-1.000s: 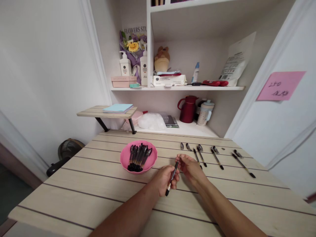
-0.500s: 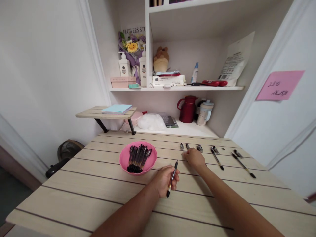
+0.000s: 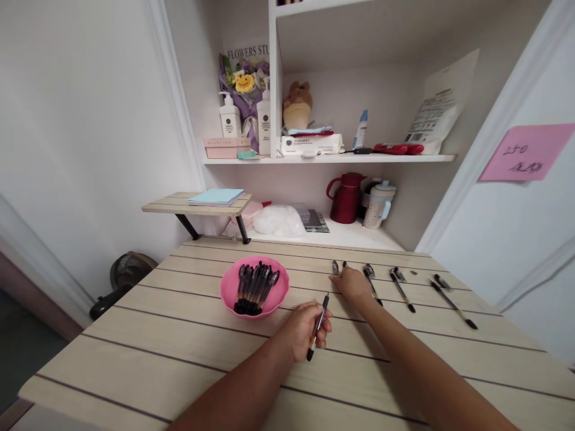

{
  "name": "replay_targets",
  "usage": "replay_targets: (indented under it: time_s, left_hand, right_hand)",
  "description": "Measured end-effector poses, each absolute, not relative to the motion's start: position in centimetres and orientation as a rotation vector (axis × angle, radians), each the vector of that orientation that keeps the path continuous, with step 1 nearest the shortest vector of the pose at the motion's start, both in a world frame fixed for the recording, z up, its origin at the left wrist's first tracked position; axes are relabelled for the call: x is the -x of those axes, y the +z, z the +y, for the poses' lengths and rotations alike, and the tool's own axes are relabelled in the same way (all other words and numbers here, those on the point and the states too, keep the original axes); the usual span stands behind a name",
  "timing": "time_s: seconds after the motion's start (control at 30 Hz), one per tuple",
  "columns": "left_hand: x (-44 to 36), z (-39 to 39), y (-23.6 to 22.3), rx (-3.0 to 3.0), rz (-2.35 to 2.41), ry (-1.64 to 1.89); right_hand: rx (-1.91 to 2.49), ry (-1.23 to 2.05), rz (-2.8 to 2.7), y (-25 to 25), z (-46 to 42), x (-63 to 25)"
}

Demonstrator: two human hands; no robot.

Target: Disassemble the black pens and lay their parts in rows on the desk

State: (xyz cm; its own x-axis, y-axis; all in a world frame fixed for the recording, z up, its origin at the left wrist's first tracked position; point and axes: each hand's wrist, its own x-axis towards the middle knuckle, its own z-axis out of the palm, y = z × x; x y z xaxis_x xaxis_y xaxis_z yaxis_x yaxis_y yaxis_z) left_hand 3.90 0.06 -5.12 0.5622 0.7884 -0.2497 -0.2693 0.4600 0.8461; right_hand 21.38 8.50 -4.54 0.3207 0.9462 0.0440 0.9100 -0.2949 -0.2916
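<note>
My left hand (image 3: pixel 305 330) is closed round a black pen (image 3: pixel 318 327) with its cap off, held upright just above the wooden table (image 3: pixel 179 335). My right hand (image 3: pixel 354 285) reaches forward and rests on the table by a row of pen caps (image 3: pixel 335 267) and uncapped pens (image 3: pixel 372 281); its fingers are curled down, and what they touch is hidden. A pink bowl (image 3: pixel 254 289) left of my hands holds several black capped pens (image 3: pixel 254 287).
More uncapped pens (image 3: pixel 453 305) with caps beside them lie to the right. Behind the table, shelves hold a red jug (image 3: pixel 345 199), a mug (image 3: pixel 380 205), bottles and a plush toy. A small riser shelf (image 3: pixel 197 207) stands at back left. A pink note (image 3: pixel 525 153) hangs on the right.
My right hand left the pen held in my left hand and moved forward to the row of caps. The left hand kept the uncapped pen.
</note>
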Motion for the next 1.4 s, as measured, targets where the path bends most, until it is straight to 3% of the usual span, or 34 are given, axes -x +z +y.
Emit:
replay_targets:
  time_s: [0.53,0.63,0.73,0.83,1.1,1.4]
  left_hand:
    - [-3.9,-0.2,-5.0,-0.739,0.626,0.725]
    - [-4.0,-0.1,-5.1,-0.649,0.539,0.815]
    - [-4.2,0.1,-5.4,-0.571,0.497,0.931]
    - [-4.4,0.3,-5.7,-0.551,0.506,0.971]
    - [-4.4,-0.2,-5.3,-0.598,0.517,0.927]
    - [-4.2,-0.3,-4.9,-0.854,0.674,0.855]
  right_hand:
    - [2.190,0.210,-1.685,-3.7,5.1,-21.9]
    - [2.027,0.451,-1.694,-3.6,2.6,-21.3]
    - [1.674,1.059,-1.508,-4.0,-0.5,-19.6]
    - [1.421,1.224,-1.401,-4.7,-2.9,-17.9]
    - [1.425,1.029,-1.405,-5.1,-3.2,-17.7]
    - [2.197,0.246,-1.707,-4.4,0.1,-22.9]
